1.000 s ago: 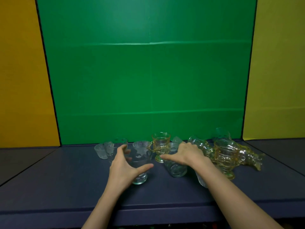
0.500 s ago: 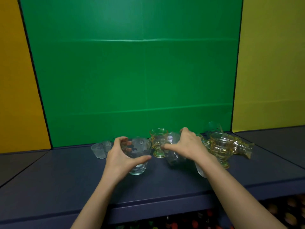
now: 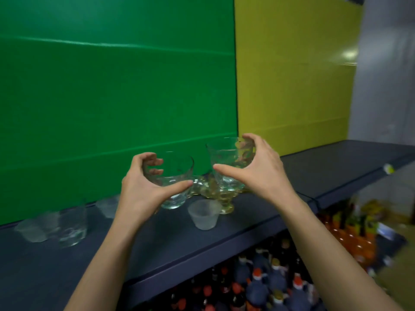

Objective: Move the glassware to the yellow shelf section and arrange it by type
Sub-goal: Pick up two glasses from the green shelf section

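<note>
My left hand (image 3: 143,187) grips a clear footed glass (image 3: 174,176) and holds it above the dark shelf (image 3: 247,227). My right hand (image 3: 258,169) grips a second clear glass (image 3: 226,162), lifted a little higher, in front of the line where the green panel meets the yellow panel (image 3: 292,75). Below them stand amber glasses (image 3: 221,198) and a frosted cup (image 3: 205,214). At the left, in front of the green panel, stand a clear tumbler (image 3: 71,225) and blurred frosted cups (image 3: 31,230).
The shelf stretch under the yellow panel (image 3: 341,162) runs to the right toward a grey wall (image 3: 386,75). Below the shelf edge stand several bottles with red and orange caps (image 3: 258,281). A small yellow tag (image 3: 388,169) sits on the right shelf edge.
Both hands have lifted their glasses off the shelf and carried them right. The view has swung right, so the yellow section now fills the right half.
</note>
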A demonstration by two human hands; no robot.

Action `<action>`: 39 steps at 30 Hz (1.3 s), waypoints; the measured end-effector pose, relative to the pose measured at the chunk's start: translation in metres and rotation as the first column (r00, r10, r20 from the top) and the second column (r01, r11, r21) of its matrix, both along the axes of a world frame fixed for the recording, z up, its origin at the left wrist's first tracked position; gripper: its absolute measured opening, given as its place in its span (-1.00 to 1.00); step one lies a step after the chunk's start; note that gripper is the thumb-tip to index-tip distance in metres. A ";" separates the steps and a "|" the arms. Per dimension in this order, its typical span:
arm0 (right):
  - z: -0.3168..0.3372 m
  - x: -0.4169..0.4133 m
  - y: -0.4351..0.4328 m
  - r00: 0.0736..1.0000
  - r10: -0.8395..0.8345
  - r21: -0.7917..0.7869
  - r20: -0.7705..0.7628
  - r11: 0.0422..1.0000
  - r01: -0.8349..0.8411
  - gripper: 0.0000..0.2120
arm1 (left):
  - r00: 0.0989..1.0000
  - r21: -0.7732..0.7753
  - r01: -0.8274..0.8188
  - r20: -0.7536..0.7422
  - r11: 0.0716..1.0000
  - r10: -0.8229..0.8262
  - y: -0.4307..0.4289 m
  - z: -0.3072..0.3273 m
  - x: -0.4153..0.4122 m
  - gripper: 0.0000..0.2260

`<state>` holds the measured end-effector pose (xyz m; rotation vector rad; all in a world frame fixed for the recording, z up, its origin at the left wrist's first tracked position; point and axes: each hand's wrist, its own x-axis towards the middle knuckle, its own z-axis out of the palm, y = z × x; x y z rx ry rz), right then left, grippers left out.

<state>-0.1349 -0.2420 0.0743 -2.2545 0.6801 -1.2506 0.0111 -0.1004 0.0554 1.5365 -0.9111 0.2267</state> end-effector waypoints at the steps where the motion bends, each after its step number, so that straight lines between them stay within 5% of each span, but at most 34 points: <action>1: -0.001 -0.012 -0.011 1.000 -0.024 0.005 0.001 1.000 0.024 -0.13 | 1.000 0.002 0.026 0.002 1.000 -0.026 -0.015 0.000 -0.008 -0.21; 11: -0.013 -0.144 -0.150 0.975 -0.223 0.032 0.008 0.974 0.222 -0.11 | 0.981 0.002 0.195 -0.017 0.981 -0.195 -0.188 -0.010 -0.115 -0.18; 21: -0.038 -0.243 -0.279 0.971 -0.238 0.057 0.004 0.970 0.238 -0.11 | 0.968 -0.002 0.242 -0.070 0.970 -0.241 -0.322 -0.037 -0.208 -0.18; 39: -0.066 -0.243 -0.505 0.998 -0.065 0.187 -0.013 0.980 0.067 -0.08 | 0.986 0.072 0.145 -0.097 0.987 -0.138 -0.544 -0.058 -0.223 -0.22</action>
